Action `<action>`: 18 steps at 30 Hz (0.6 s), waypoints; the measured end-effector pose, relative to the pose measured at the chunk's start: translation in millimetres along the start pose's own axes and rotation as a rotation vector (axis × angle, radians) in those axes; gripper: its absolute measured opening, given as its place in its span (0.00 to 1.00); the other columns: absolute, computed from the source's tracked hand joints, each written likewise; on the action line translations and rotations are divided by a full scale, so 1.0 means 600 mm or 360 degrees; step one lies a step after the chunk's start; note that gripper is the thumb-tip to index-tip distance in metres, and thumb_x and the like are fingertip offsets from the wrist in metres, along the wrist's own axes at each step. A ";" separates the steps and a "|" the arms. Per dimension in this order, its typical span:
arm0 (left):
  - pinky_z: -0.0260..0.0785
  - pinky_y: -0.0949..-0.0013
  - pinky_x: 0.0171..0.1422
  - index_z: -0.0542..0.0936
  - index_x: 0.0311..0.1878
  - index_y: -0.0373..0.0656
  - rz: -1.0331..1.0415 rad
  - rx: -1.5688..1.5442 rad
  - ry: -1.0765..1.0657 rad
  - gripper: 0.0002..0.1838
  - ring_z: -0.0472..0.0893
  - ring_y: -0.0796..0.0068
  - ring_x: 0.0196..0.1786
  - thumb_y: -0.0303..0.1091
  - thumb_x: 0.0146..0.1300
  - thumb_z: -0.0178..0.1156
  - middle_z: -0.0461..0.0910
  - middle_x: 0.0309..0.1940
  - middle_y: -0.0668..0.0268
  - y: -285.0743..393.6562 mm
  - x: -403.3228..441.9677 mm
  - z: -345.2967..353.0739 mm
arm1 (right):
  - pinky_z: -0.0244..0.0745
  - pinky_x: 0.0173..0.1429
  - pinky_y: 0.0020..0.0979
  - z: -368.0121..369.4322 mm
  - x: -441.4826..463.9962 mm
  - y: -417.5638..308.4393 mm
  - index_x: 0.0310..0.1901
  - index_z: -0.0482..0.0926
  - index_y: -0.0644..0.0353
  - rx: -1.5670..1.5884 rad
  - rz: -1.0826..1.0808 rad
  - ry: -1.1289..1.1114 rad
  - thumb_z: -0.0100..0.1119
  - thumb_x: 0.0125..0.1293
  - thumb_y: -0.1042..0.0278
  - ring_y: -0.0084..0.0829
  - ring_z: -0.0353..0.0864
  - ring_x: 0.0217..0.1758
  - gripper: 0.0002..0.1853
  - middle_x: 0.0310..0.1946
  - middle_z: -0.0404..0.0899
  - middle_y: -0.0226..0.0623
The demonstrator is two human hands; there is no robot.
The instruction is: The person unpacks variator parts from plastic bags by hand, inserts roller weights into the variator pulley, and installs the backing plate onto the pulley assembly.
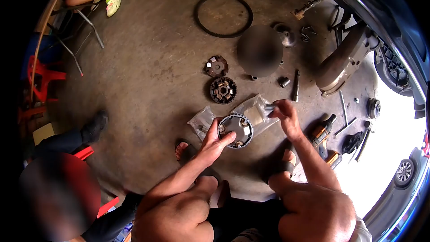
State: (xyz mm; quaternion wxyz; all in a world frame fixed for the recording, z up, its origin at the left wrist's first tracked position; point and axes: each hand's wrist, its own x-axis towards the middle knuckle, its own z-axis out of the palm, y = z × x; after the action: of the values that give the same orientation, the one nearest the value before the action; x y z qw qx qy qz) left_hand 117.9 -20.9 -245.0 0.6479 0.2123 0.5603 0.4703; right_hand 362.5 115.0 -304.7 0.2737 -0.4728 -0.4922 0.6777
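Note:
My left hand (212, 144) is wrapped round the edge of a round toothed variator housing (235, 127), thumb across its face, held above the floor. Pale pieces sit inside the housing. Just to its right, my right hand (287, 117) pinches a small grey cylindrical piece (270, 107); its exact kind is unclear. Beneath the hands lie a clear plastic bag (254, 114) with something pale in it and a second clear bag (202, 121). Farther forward on the floor are another variator part with rollers (223, 90) and a dark notched plate (217, 66).
A drive belt (224, 35) lies ahead, with a metal pulley disc (286, 36) beyond a blurred patch. On the right are a scooter's casing (340, 65), a cordless impact driver (322, 131) and a hammer (365, 140). Another person's shoe (95, 127) is at left.

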 end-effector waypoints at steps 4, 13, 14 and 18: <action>0.66 0.70 0.65 0.66 0.65 0.40 -0.0012 0.0000 -0.0109 0.25 0.73 0.78 0.58 0.31 0.69 0.63 0.76 0.55 0.64 0.001 -0.001 0.002 | 0.76 0.57 0.32 0.065 -0.027 -0.034 0.55 0.74 0.62 0.0708 0.0424 -0.0348 0.54 0.74 0.74 0.26 0.80 0.50 0.11 0.47 0.79 0.34; 0.65 0.68 0.67 0.63 0.68 0.41 0.0079 -0.0087 -0.0179 0.28 0.71 0.77 0.61 0.30 0.69 0.63 0.72 0.59 0.66 0.016 -0.009 0.003 | 0.74 0.63 0.33 0.103 -0.045 -0.035 0.56 0.74 0.58 0.1130 0.0703 -0.0625 0.59 0.71 0.71 0.28 0.79 0.55 0.14 0.50 0.80 0.32; 0.65 0.68 0.67 0.63 0.68 0.41 0.0089 -0.0080 -0.0203 0.28 0.71 0.77 0.61 0.30 0.69 0.63 0.72 0.58 0.66 0.019 -0.010 0.004 | 0.75 0.64 0.35 0.105 -0.045 -0.035 0.56 0.75 0.58 0.1210 0.0734 -0.0621 0.58 0.70 0.73 0.30 0.80 0.56 0.14 0.52 0.80 0.33; 0.66 0.69 0.66 0.63 0.67 0.41 0.0120 -0.0082 -0.0258 0.28 0.71 0.78 0.61 0.30 0.69 0.64 0.72 0.57 0.66 0.020 -0.009 0.004 | 0.76 0.64 0.39 0.114 -0.049 -0.040 0.58 0.77 0.58 0.1180 0.0867 -0.0509 0.55 0.70 0.79 0.32 0.81 0.56 0.16 0.53 0.82 0.35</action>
State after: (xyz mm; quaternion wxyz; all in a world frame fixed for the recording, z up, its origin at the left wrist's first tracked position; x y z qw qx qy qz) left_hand 115.9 -19.5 -231.8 0.6781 0.2540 0.4855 0.4899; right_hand 309.9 71.1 -266.8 0.1575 -0.3449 -0.1118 0.9186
